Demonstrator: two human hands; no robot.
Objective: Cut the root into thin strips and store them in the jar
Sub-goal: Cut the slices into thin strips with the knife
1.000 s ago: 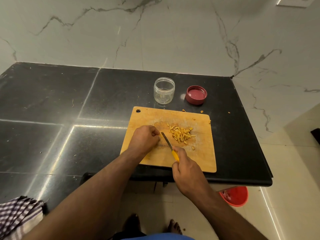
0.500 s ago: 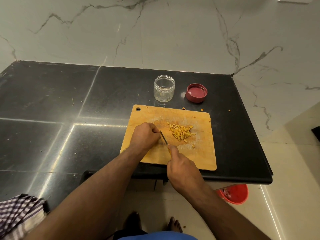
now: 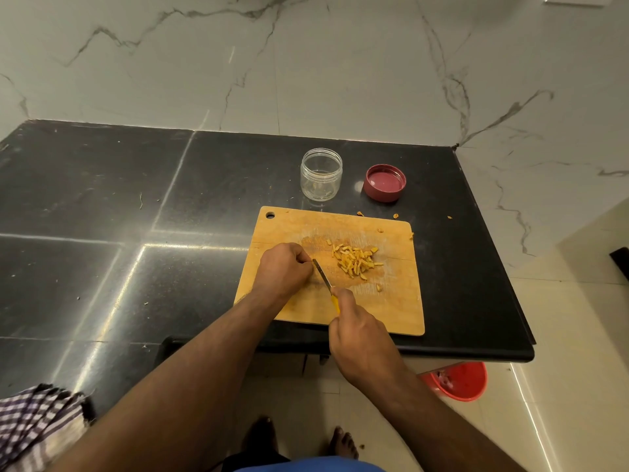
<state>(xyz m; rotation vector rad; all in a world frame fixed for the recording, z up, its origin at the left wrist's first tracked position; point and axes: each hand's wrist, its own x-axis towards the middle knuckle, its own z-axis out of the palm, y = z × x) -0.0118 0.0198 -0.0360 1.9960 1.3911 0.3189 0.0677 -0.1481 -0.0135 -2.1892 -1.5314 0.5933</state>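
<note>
Head view: left hand (image 3: 284, 269) curls over the hidden root piece, right hand (image 3: 360, 338) grips the knife (image 3: 322, 274); cut strips (image 3: 355, 262) lie beyond. Best keep fingertips tucked, slices narrow.

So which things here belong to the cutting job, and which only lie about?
For the job:
- knife in right hand
- left hand, curled beside the blade
- cut strips
- cutting board
- open jar
- red lid

Lying about:
- checked cloth
- red bucket
</note>
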